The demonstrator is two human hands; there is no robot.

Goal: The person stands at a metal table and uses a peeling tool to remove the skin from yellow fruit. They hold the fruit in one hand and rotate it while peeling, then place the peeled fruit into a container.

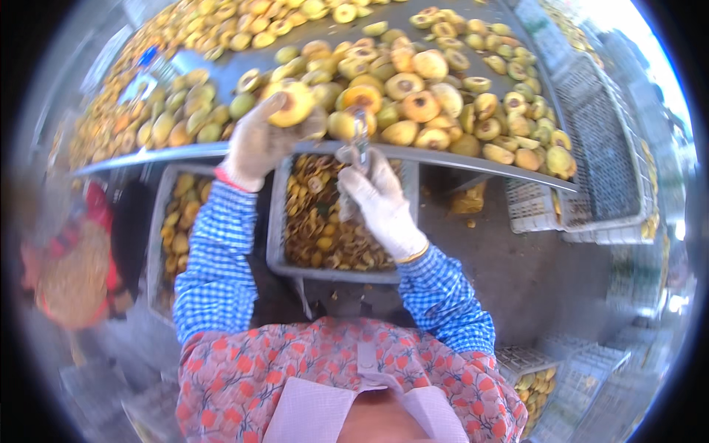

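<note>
My left hand (pixel 256 145), in a stained knit glove, grips a halved yellow stone fruit (pixel 294 105), probably a peach, with its cut face up and a brownish hollow in the middle. The thumb lies over its rim. Close by on the right, my gloved right hand (pixel 382 207) is closed around a small metal hand tool (pixel 361 133), whose tip points away from me. The exact shape of the tip is unclear. Both hands are at the near edge of a metal table (pixel 221 65), with a heap of halved fruit (pixel 412 88) just beyond them.
Under the table edge stands a crate of scraps and peelings (pixel 327 243), with a crate of fruit (pixel 180 221) to its left. White plastic crates (pixel 604 144) stand at the right. A blue-capped bottle (pixel 160 66) lies on the table. Another person (pixel 75 271) is at the left.
</note>
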